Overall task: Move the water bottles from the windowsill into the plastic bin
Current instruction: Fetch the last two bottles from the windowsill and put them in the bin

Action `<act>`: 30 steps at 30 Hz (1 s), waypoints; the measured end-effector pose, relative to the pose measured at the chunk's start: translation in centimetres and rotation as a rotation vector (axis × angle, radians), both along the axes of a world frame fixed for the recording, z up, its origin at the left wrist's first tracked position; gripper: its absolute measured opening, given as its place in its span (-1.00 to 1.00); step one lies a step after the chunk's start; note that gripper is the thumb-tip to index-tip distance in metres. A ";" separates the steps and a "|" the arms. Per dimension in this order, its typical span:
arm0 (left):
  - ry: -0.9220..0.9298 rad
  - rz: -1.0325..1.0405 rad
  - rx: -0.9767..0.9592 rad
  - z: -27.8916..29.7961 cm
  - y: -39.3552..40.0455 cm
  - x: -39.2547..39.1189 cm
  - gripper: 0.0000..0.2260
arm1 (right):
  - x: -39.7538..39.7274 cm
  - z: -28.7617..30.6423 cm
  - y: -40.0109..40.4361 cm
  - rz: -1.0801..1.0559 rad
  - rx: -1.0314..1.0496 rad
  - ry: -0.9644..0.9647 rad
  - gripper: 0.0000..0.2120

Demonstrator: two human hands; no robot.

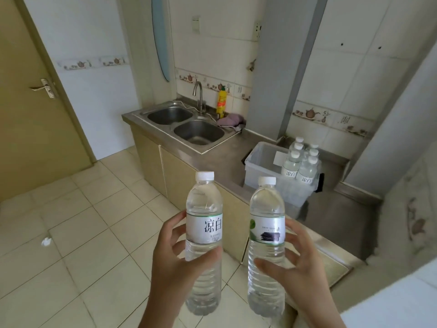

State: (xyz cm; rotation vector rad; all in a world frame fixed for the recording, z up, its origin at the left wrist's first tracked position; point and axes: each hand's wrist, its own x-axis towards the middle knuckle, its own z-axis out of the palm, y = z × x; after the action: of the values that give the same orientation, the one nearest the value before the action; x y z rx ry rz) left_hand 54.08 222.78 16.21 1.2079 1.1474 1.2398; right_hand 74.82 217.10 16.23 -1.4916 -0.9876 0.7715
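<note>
In a tiled kitchen, the left hand (179, 261) and right hand (305, 263) are each gripping an upright water bottle (204, 223), carrying them toward the plastic bin (260, 166) at two o'clock, already holding six.

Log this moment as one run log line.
left hand: holds upright bottle | right hand: holds second bottle | plastic bin: on counter, six bottles inside | stage: carrying toward bin

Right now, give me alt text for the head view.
The left hand and right hand each hold an upright capped water bottle. Beyond, a plastic bin on the steel counter holds six bottles.
</note>
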 end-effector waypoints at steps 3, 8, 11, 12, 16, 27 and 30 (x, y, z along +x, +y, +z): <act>0.005 -0.039 -0.001 0.0 5.2 1.4 -0.30 | 1.1 -0.4 4.7 -0.035 -0.014 -0.001 -0.21; 0.001 -0.152 0.033 -0.5 15.8 4.3 -0.31 | 2.8 -1.0 12.8 -0.136 -0.013 -0.003 -0.22; -0.010 -0.236 0.046 -0.3 22.4 6.7 -0.33 | 4.2 -1.1 17.8 -0.245 -0.003 -0.014 -0.20; -0.013 -0.261 0.042 0.0 24.1 7.4 -0.33 | 4.5 -0.8 19.1 -0.274 0.001 -0.016 -0.19; -0.041 -0.396 0.031 0.5 30.9 10.9 -0.31 | 6.2 -0.3 24.4 -0.384 0.009 -0.011 -0.19; -0.097 -0.500 0.062 -0.4 43.7 24.1 -0.27 | 16.1 -1.9 37.9 -0.526 0.043 -0.158 -0.14; -0.096 -0.485 0.068 -1.0 46.1 27.1 -0.25 | 18.6 -3.3 41.3 -0.568 0.036 -0.168 -0.10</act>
State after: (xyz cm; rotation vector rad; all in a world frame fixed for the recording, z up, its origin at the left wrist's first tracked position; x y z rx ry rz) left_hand 81.15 268.91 15.25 1.3623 0.6889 0.9574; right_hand 93.44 258.41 12.89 -1.7118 -0.6391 0.2220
